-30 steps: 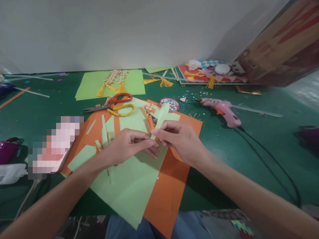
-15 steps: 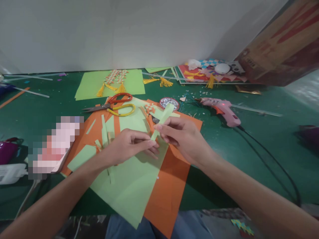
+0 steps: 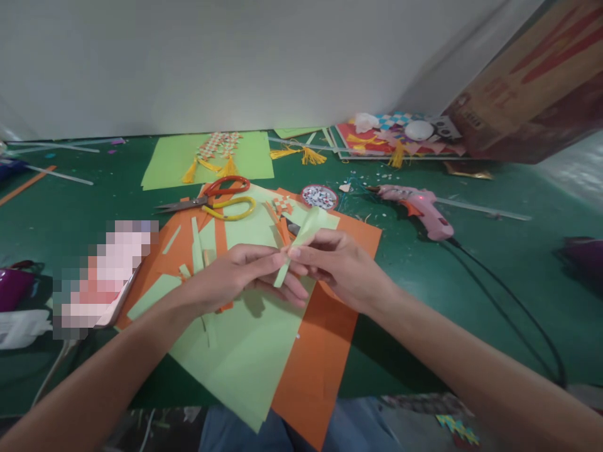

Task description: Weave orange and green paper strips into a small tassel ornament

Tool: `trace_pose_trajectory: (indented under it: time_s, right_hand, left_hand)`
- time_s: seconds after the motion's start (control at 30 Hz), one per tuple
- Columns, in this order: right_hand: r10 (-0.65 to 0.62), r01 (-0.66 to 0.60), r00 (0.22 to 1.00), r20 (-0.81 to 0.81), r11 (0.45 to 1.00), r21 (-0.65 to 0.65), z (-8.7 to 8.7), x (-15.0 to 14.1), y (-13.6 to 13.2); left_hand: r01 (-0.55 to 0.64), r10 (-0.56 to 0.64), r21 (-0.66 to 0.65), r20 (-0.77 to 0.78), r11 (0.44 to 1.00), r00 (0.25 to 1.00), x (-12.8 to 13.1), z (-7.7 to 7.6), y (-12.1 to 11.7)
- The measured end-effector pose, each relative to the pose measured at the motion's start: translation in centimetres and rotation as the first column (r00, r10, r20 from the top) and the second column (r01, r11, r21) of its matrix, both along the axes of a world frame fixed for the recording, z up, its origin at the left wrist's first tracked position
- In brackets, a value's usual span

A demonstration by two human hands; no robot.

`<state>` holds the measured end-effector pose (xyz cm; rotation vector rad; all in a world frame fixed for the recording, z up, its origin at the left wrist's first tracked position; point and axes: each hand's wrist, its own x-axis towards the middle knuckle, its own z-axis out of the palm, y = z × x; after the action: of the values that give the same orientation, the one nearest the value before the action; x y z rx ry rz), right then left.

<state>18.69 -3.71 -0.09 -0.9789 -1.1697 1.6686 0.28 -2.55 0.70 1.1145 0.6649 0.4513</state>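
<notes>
A light green paper strip [image 3: 308,226] is pinched between both hands above the paper sheets, its upper end curling over. My left hand [image 3: 257,270] grips it from the left with thumb and forefinger, the other fingers loosely spread below. From the right, my right hand [image 3: 346,263] pinches the strip at nearly the same spot. Beneath them lie a pale green sheet [image 3: 245,364] and an orange sheet [image 3: 325,358]. Orange strips [image 3: 277,220] and a small woven orange-and-white piece [image 3: 284,204] rest just beyond the fingers.
Scissors [image 3: 207,199] with red and yellow handles lie on the papers. A pink glue gun [image 3: 419,207] with a lit red light and trailing cord is at right. A blurred-out phone [image 3: 108,276] lies left. Behind are a dish of small bits [image 3: 319,196] and a tasselled woven piece [image 3: 219,147].
Both hands have come together at one point on the strip. Its lower end now sticks out below the fingers, and its upper end has bent over.
</notes>
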Motion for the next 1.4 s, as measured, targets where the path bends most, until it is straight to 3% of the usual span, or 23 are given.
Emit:
trace_pose_trajectory:
  time_s: [0.23, 0.43, 0.73, 1.4]
  right_hand:
    - [0.025, -0.025, 0.999, -0.020, 1.000, -0.005, 0.06, 0.11, 0.11]
    - [-0.048, 0.048, 0.998, -0.041, 0.999, 0.000, 0.56, 0.15, 0.16]
    - [0.019, -0.019, 1.000, -0.019, 1.000, -0.001, 0.28, 0.06, 0.07]
    - [0.072, -0.072, 0.997, -0.009, 0.996, 0.047, 0.14, 0.22, -0.06]
  left_hand:
    - [-0.006, 0.006, -0.019, 0.010, 1.000, 1.000, 0.09, 0.29, 0.04]
    - [0.017, -0.017, -0.011, -0.024, 1.000, 1.000, -0.01, 0.32, 0.01]
    - [-0.004, 0.016, 0.113, -0.104, 0.994, 0.994, 0.07, 0.21, 0.12]
    - [-0.030, 0.030, 0.047, 0.001, 0.998, 1.000, 0.29, 0.34, 0.22]
